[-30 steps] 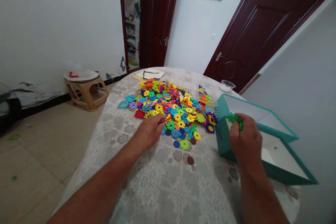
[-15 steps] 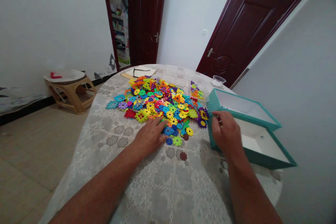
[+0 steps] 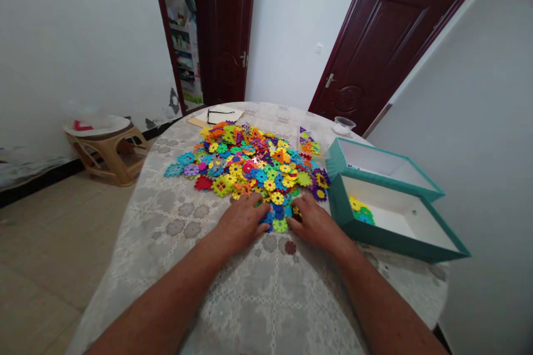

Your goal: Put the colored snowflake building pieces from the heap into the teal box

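Observation:
A broad heap of colourful plastic snowflake discs (image 3: 261, 175) covers the middle of the table. My left hand (image 3: 241, 217) rests at the heap's near edge, fingers apart and touching discs. Facing it from the right, my right hand (image 3: 316, 224) has its thumb and fingers apart on the same edge. Between the hands lie several blue discs and a light green disc (image 3: 280, 226). A brown disc (image 3: 290, 247) lies alone nearer to me. To the right stands an open teal box (image 3: 387, 237), with yellow, green and blue discs (image 3: 361, 212) inside at its left end.
Behind the near box sits a second teal box or lid (image 3: 339, 158). A clear case of small pieces (image 3: 308, 143), a clear plastic tub (image 3: 345, 123) and glasses (image 3: 220, 115) on paper are farther back. A stool (image 3: 110, 150) stands left of the table.
My right hand has moved left from over the teal box to the heap's near edge. Discs now show inside the box. My left hand has shifted slightly nearer to me.

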{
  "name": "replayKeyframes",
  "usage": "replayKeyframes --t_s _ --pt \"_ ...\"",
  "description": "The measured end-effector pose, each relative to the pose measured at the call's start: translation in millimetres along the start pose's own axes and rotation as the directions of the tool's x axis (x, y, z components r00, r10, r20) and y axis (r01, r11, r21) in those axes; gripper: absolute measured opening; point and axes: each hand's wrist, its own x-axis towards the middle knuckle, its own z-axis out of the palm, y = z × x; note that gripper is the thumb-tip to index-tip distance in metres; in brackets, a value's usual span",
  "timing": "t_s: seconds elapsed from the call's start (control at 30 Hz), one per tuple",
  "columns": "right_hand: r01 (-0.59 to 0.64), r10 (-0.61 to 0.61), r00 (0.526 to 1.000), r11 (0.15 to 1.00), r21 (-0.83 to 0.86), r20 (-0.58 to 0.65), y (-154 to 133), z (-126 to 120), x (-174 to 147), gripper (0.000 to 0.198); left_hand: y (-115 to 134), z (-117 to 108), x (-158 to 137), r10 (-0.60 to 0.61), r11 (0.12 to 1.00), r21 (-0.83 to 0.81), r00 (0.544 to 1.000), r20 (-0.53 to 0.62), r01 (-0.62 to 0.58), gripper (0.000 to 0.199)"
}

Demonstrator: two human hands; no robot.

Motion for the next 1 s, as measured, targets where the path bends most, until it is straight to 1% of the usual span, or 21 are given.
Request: replayKeyframes --t_s 0.17,0.23,0.33,0.4,0.47,0.53,0.6,0.67,0.73,0.83,1.0 --pt "0.063 -0.063 0.997 0.998 0.004 0.031 -4.2 -0.3 -3.9 0.019 2.6 5.8 -4.9 -0.021 0.997 -0.074 0.999 0.044 0.024 0.036" --pt "0.091 -0.092 0.995 0.995 0.041 0.027 -7.1 1.7 -4.6 0.018 2.0 9.1 -5.9 -0.046 0.994 -0.102 0.998 0.048 0.051 0.044" --pt "0.158 -0.159 0.987 0.979 0.126 0.002 -15.4 5.6 -4.7 0.020 1.0 11.2 -7.0 -0.089 0.985 -0.148 0.996 0.031 0.092 0.064" --pt "0.197 -0.196 0.980 0.962 0.191 -0.028 -21.8 8.3 -4.1 0.020 1.3 9.7 -7.7 -0.111 0.981 -0.158 0.993 0.033 0.115 0.067" --pt "0.227 -0.217 0.974 0.937 0.266 -0.066 -26.5 10.7 -2.6 0.021 2.2 6.5 -8.2 -0.117 0.982 -0.145 0.992 0.049 0.123 0.058" --pt "0.250 -0.230 0.968 0.900 0.358 -0.098 -27.8 12.3 -0.6 0.026 2.7 3.5 -8.3 -0.112 0.985 -0.126 0.993 0.046 0.117 0.049" --pt "0.255 -0.223 0.967 0.855 0.452 -0.123 -25.2 12.9 1.6 0.034 1.9 2.1 -8.4 -0.104 0.989 -0.107 0.994 0.016 0.105 0.042" --pt "0.237 -0.195 0.971 0.838 0.492 -0.135 -19.3 12.5 3.4 0.035 -0.6 2.2 -9.1 -0.102 0.991 -0.092 0.995 -0.023 0.099 0.037" --pt "0.216 -0.170 0.975 0.867 0.449 -0.142 -11.9 11.7 4.4 0.029 -3.6 2.7 -10.5 -0.118 0.990 -0.089 0.992 -0.046 0.113 0.034" --pt "0.187 -0.156 0.981 0.926 0.328 -0.117 -3.3 10.8 3.7 0.018 -7.1 2.8 -12.6 -0.154 0.983 -0.108 0.987 -0.053 0.148 0.029" --pt "0.127 -0.116 0.992 0.958 0.258 -0.057 -7.5 14.1 -0.5 0.018 -10.1 6.6 -10.1 -0.151 0.984 -0.103 0.988 -0.042 0.146 0.020"
